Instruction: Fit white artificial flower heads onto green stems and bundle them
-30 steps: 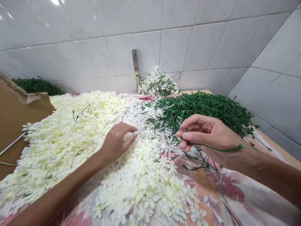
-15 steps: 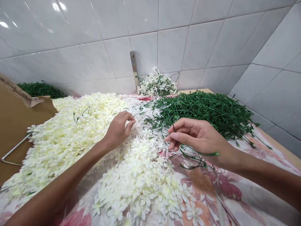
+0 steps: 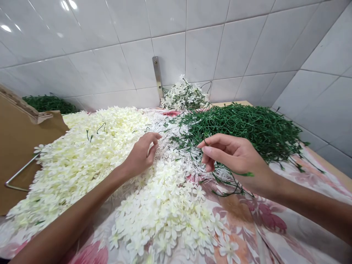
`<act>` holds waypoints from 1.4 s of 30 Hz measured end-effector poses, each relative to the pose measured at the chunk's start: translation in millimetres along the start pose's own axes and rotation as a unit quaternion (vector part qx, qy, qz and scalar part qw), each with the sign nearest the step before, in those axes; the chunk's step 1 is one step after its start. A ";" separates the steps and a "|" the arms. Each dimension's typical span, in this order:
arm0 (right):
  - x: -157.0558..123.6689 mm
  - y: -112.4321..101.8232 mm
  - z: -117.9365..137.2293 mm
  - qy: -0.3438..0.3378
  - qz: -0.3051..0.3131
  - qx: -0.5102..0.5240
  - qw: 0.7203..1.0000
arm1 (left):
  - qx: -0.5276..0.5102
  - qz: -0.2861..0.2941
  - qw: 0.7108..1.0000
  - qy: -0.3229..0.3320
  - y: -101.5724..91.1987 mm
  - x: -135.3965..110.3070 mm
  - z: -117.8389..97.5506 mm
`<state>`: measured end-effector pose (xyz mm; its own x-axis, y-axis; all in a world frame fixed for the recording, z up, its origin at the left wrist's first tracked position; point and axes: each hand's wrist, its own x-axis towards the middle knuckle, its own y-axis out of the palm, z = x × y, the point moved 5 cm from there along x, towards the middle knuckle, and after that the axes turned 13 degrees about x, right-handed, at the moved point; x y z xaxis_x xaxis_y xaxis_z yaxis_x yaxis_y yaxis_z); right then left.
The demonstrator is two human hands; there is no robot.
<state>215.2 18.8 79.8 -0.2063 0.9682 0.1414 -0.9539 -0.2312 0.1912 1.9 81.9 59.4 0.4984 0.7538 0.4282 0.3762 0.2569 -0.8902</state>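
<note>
A green stem [image 3: 242,173] was pinched in the right hand [image 3: 233,157], a heap of stems [image 3: 247,126] was seen beyond it, and white artificial blossoms [image 3: 165,205] were touched by the curled left hand [image 3: 141,156].

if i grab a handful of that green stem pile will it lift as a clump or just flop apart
The pile of green stems will probably lift as a tangled clump, since the thin stems loop across each other. Each stem looks light and springy, holding its curves. The loose stems below the right hand arch freely, so single strands likely bend easily.
</note>
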 end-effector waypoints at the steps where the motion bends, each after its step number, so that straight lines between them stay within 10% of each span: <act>1: 0.1 -0.2 -1.0 0.002 -0.002 0.001 1.000 | -0.023 -0.002 1.000 -0.011 -1.1 -1.9 -0.2; 15: -3.7 1.6 -34.1 -0.027 -0.013 -0.210 0.977 | -0.258 0.003 0.961 -0.102 10.3 -10.4 -4.0; 22: -4.0 6.4 -17.3 -0.064 -0.013 -0.274 0.959 | -0.279 0.183 0.921 -0.203 24.3 -10.7 12.2; 27: -2.0 4.9 -18.0 -0.065 -0.021 -0.278 0.958 | -0.294 0.211 0.905 -0.221 29.2 -6.5 10.5; 38: -4.6 3.2 8.1 -0.098 -0.031 -0.277 0.955 | -0.210 0.173 0.950 -0.153 7.6 3.9 -13.5; 42: -5.7 2.9 13.6 -0.111 -0.031 -0.274 0.955 | -0.032 0.107 0.992 0.051 -27.7 -4.7 -42.5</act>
<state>216.6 11.3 92.8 -0.1522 0.9202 0.3607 -0.9464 -0.0305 -0.3215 22.4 45.5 88.7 0.6473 0.7213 0.2464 0.2996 0.0565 -0.9524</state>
